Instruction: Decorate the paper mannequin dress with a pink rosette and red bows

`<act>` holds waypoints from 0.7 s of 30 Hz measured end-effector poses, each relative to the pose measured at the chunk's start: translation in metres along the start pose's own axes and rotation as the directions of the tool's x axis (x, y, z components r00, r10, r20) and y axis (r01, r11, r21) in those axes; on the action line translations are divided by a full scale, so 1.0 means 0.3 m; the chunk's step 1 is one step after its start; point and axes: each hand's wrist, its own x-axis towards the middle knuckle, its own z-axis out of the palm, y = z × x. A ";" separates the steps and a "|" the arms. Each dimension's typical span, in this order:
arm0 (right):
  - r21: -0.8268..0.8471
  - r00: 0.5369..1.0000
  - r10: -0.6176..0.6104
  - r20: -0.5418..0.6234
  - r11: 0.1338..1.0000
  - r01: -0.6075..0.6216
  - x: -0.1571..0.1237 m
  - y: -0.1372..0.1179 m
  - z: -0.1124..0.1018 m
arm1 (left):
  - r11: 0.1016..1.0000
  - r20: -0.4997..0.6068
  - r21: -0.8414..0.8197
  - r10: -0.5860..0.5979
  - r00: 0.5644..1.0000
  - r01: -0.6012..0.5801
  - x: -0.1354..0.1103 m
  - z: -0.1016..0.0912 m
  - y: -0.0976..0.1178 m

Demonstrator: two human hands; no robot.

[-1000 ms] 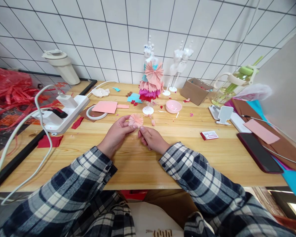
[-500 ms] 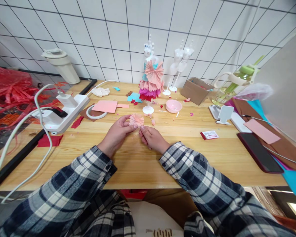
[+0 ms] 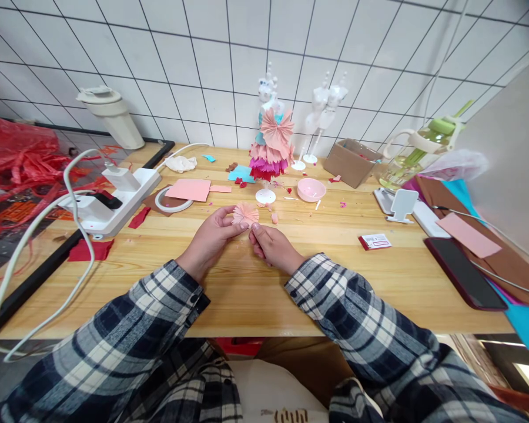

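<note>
Both my hands hold a small pleated pink paper fan (image 3: 245,214) just above the wooden table (image 3: 264,282). My left hand (image 3: 211,238) pinches its left side and my right hand (image 3: 271,247) pinches its lower right edge. Beyond the fan stands a small white mannequin (image 3: 270,126) on a round base, dressed in layered pink, magenta and red pleated paper. A pink bowl (image 3: 311,190) sits to its right.
A white power strip (image 3: 110,202) with plugs and cables lies at the left. Pink paper sheets (image 3: 188,190), a tape ring (image 3: 173,201) and red scraps are scattered there. Two bare mannequins (image 3: 324,111), a cardboard box (image 3: 351,161), a phone (image 3: 465,271) and coloured sheets lie right.
Almost nothing differs: my hands and the pink fan shifted very slightly, still gripping it the same way.
</note>
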 end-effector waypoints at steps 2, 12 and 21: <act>0.010 1.000 0.002 -0.006 1.000 -0.002 0.000 -0.001 0.000 | 1.000 0.000 0.002 0.001 1.000 -0.001 -0.001 0.000 0.000; -0.027 0.999 0.034 -0.008 0.999 -0.034 0.003 -0.011 -0.001 | 1.000 0.007 -0.004 0.012 1.000 -0.012 0.005 -0.004 -0.005; 0.017 0.998 0.062 0.021 0.998 -0.063 0.001 -0.005 -0.006 | 0.997 0.074 -0.044 0.063 0.995 -0.060 0.011 -0.023 0.007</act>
